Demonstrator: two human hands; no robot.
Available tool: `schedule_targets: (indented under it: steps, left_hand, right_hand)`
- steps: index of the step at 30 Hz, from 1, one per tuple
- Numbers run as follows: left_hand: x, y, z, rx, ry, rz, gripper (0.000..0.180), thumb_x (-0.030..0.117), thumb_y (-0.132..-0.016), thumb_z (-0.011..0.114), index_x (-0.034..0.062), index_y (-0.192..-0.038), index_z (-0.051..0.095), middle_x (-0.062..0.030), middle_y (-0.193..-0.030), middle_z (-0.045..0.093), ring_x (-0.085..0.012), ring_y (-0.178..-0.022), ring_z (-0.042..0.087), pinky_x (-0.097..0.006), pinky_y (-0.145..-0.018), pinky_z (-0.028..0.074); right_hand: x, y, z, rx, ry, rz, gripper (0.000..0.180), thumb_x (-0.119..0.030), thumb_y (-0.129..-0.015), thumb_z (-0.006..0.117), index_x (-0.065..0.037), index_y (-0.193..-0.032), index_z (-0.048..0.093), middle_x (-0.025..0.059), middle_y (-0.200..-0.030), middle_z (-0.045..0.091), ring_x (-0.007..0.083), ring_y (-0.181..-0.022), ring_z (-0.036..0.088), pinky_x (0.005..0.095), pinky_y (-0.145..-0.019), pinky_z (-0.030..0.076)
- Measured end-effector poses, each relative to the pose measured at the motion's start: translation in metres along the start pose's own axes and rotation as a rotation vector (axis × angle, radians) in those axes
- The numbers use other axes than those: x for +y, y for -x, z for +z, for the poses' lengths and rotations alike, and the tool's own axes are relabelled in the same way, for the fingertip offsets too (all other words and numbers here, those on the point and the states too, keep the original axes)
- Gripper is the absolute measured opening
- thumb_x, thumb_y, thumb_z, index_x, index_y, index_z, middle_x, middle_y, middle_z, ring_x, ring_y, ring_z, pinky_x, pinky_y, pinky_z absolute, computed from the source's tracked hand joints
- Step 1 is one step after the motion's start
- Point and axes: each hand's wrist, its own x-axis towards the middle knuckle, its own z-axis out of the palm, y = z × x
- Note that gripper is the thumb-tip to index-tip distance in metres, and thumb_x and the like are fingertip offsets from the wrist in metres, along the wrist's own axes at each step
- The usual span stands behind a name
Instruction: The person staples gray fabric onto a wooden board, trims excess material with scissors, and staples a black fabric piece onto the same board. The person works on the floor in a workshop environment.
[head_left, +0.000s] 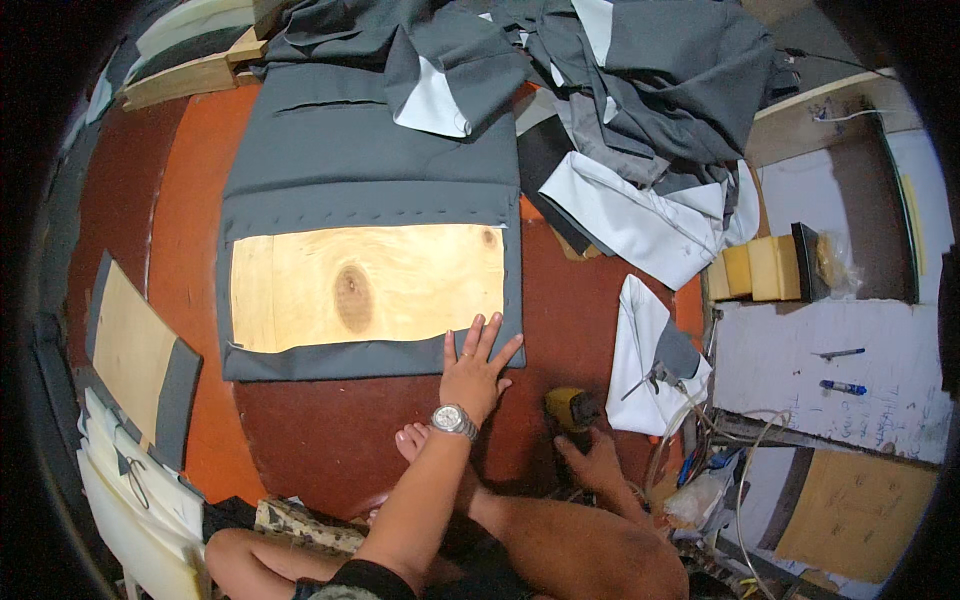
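In the middle lies a plywood board (420, 290) with grey fabric (370, 150) folded over its edges. A row of small tack marks runs along the fabric's far fold. My left hand (475, 370), a watch on its wrist, rests with spread fingers on the board's near right corner, touching both wood and fabric. To its right, low beside my bent leg, my right hand (595, 465) is closed about the dark handle of a yellow-and-black staple gun (572, 408). Shadow partly hides those fingers. The tool is apart from the board.
Piled grey and white fabric (650, 90) covers the far side. A white fabric piece (640, 350) lies right of the staple gun, near a thin hose (745, 480). Yellow foam blocks (765, 268) and pens (843, 387) sit farther right. Another grey-edged board (135, 355) leans at left.
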Motion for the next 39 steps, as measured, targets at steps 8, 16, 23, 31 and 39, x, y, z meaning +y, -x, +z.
schedule_targets:
  steps: [8, 16, 23, 31, 39]
  left_hand:
    - [0.0, 0.0, -0.007, -0.064, 0.004, -0.024, 0.082, 0.042, -0.087, 0.078, 0.042, -0.16, 0.039, -0.0003, -0.177, 0.014, -0.0262, -0.162, 0.013, -0.064, -0.127, 0.015]
    - [-0.023, 0.006, -0.022, 0.09, 0.304, 0.067, 0.067, 0.03, -0.092, 0.076, 0.0268, -0.154, 0.052, -0.0109, -0.174, 0.022, -0.0331, -0.161, 0.017, -0.061, -0.127, 0.019]
    - [-0.273, 0.114, -0.114, 0.574, 0.092, -0.852, 0.059, 0.035, -0.099, 0.067, -0.0099, -0.136, 0.058, -0.0342, -0.137, 0.059, -0.0491, -0.133, 0.054, -0.051, -0.114, 0.04]
    - [-0.393, 0.176, -0.08, 0.578, 0.676, -0.844, 0.076, 0.06, -0.098, 0.065, -0.01, -0.126, 0.066, -0.0224, -0.114, 0.074, -0.027, -0.105, 0.07, -0.039, -0.093, 0.054]
    - [-0.4, 0.174, -0.106, 0.42, 0.774, -1.002, 0.053, 0.056, -0.099, 0.067, 0.0033, -0.097, 0.07, 0.0014, -0.074, 0.06, -0.0121, -0.057, 0.054, -0.03, -0.048, 0.042]
  right_hand:
    - [-0.074, -0.073, 0.002, -0.012, -0.037, -0.13, 0.049, -0.032, -0.091, 0.078, 0.006, -0.121, 0.069, 0.0231, -0.111, 0.075, 0.034, -0.107, 0.071, 0.0421, -0.093, 0.054]
    - [-0.057, -0.073, 0.01, 0.193, 0.041, -0.175, 0.052, -0.04, -0.091, 0.076, 0.002, -0.122, 0.07, 0.0293, -0.112, 0.074, 0.0447, -0.111, 0.07, 0.0486, -0.095, 0.054]
    - [0.01, -0.04, -0.013, 0.37, 0.435, -0.016, 0.068, -0.042, -0.085, 0.082, 0.001, -0.134, 0.062, 0.0295, -0.126, 0.068, 0.0463, -0.116, 0.066, 0.0515, -0.099, 0.053]
    - [-0.055, -0.122, 0.053, 0.329, 0.063, -0.51, 0.068, -0.036, -0.089, 0.079, 0.003, -0.141, 0.058, 0.0272, -0.129, 0.067, 0.0414, -0.114, 0.067, 0.0481, -0.099, 0.054]
    - [-0.091, -0.143, 0.048, 0.333, 0.097, -0.224, 0.052, -0.043, -0.091, 0.075, 0.004, -0.112, 0.075, 0.0249, -0.107, 0.075, 0.039, -0.101, 0.073, 0.0461, -0.091, 0.056]
